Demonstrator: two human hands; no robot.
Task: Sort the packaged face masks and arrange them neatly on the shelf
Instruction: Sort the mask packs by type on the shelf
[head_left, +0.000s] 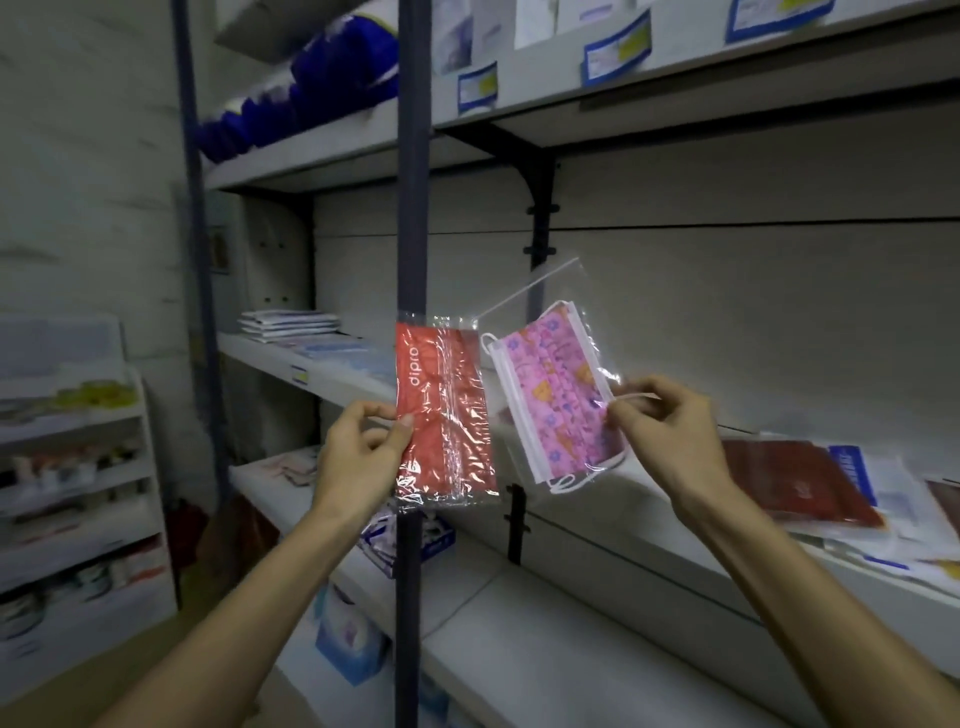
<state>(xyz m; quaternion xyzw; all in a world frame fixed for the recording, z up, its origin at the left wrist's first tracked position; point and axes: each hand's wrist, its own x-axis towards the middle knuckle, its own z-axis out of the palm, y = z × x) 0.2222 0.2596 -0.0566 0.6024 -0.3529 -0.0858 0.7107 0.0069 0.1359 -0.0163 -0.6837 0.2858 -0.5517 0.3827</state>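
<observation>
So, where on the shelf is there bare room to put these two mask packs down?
The shelf looks bare between the dark post and the dark red packs at right. That right end is crowded. The lower shelf also looks bare.

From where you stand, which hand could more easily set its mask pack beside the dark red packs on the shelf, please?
Probably the right hand: its pink mask pack is nearest the dark red packs.
</observation>
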